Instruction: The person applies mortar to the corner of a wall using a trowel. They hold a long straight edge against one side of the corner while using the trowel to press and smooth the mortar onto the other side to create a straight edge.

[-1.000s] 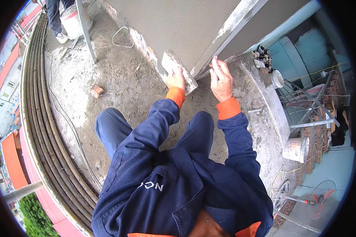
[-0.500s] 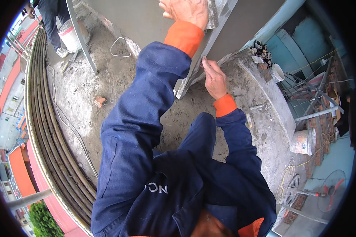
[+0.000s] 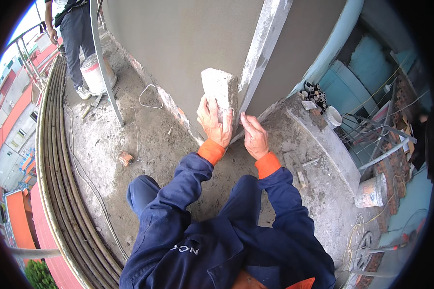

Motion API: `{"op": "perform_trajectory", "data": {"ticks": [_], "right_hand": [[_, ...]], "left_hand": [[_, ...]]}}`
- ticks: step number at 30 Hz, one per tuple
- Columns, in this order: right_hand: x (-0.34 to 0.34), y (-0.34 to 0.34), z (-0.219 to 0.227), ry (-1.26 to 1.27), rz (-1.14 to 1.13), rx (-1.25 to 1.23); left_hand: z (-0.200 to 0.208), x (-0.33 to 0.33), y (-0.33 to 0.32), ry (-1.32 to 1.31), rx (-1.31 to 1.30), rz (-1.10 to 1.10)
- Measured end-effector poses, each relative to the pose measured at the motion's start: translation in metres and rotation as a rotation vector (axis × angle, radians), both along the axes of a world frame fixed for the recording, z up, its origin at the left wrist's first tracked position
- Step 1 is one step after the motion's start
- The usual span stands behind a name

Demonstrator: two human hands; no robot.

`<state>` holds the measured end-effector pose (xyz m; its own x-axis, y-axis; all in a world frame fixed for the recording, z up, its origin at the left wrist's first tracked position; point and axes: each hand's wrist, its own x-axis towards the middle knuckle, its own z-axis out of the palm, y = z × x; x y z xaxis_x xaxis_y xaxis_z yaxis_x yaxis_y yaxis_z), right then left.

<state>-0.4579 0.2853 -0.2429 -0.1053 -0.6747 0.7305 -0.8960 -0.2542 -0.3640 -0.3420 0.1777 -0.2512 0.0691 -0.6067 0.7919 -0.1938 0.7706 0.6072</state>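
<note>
Along the corner of a grey plastered wall [image 3: 178, 43] runs a long pale straightedge [image 3: 266, 41], smeared with mortar and leaning slightly to the right. My left hand [image 3: 214, 120] is closed on a block-shaped plastering float [image 3: 219, 84], whose whitish face is caked with mortar. The float lies against the left side of the corner, close beside the straightedge. Lower on that corner, my right hand [image 3: 254, 136] pinches the straightedge's right edge between thumb and fingers. The straightedge's lower end is partly hidden by my hands.
Long pipes [image 3: 65, 164] curve along the balcony edge at left. A person [image 3: 74, 36] stands at far left by a white bucket [image 3: 95, 77] and metal post [image 3: 101, 62]. A brick piece [image 3: 126, 158] lies on the floor; another bucket [image 3: 371, 191] and tangled cords are at right.
My left hand has come down the corner with the float, from the top of the view to near my right hand. The right hand keeps its hold. The view has shifted slightly.
</note>
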Motion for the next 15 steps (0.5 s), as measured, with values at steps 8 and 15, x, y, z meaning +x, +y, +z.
{"op": "perform_trajectory", "data": {"ticks": [8, 15], "right_hand": [[0.003, -0.004, -0.003, -0.013, 0.004, -0.006], [0.009, 0.002, 0.009, 0.006, -0.011, -0.003]], "left_hand": [[0.095, 0.010, -0.135, 0.017, 0.116, 0.042], [0.147, 0.006, -0.122, 0.048, 0.066, 0.065]]}}
